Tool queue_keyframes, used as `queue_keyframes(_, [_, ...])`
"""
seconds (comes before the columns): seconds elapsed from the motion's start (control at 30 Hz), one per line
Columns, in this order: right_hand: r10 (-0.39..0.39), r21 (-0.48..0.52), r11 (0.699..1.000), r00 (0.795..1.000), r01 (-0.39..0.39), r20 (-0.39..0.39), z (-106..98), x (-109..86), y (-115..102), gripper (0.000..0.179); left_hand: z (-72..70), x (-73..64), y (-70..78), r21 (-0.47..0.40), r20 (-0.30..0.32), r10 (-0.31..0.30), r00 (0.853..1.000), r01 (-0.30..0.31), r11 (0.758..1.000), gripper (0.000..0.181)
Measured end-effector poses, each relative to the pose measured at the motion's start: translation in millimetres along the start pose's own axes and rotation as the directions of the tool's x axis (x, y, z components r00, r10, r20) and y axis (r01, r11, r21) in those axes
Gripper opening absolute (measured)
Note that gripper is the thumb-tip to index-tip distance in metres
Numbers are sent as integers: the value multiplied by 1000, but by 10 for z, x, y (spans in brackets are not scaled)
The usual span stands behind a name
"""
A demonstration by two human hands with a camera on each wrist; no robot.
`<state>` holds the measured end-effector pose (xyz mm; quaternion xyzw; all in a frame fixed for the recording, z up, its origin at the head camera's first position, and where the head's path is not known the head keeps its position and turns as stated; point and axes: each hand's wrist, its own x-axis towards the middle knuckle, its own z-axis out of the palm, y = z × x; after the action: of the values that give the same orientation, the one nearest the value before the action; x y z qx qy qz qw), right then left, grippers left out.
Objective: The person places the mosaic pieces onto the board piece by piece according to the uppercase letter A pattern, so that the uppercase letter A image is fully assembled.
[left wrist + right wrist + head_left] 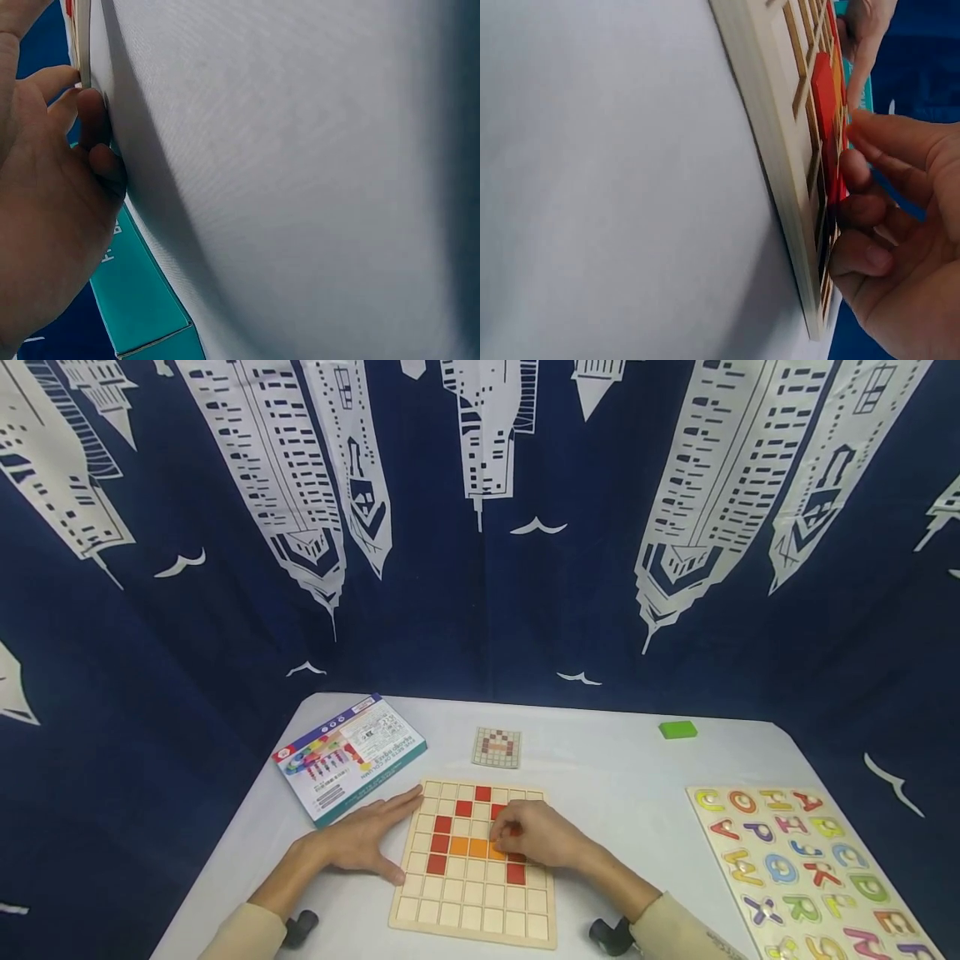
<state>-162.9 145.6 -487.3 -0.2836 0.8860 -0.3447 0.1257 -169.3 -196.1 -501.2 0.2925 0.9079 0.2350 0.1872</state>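
Observation:
A square wooden grid board [471, 894] lies on the table, with red tiles [437, 864] and a row of orange tiles [478, 848] in its cells. My left hand [358, 835] spreads along the board's left side, fingertips near the upper corner and thumb at the left edge. Over the right half of the board, my right hand [543, 833] has its fingers curled, with thumb and index fingertips pinching at the rightmost orange tile. In the right wrist view those fingertips meet right at the board's surface, beside a red tile [823, 94]. The right hand covers some cells.
A small pattern card [497, 748] lies beyond the board. A flat printed box [351, 760] sits at the back left, close to the left hand. At the back right is a green block [678, 729], and an alphabet puzzle board [813, 868] lies along the right edge.

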Motion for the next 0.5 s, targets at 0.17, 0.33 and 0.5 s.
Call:
queue_keyframes(0.17, [25,69,997,997,-20,-71,-182,-17,43,7,-57,22,55,-47,-9,0,1000,0,999,110])
queue_keyframes(0.33, [95,-10,995,963,-101,-252,-422,32,128,13,-234,105,203,-31,-160,23,987,-28,999,82])
queue_keyframes(0.5, [48,-372,892,871,-258,-489,-655,118,278,39,-477,347,254,183,-448,33,893,55,982,57])
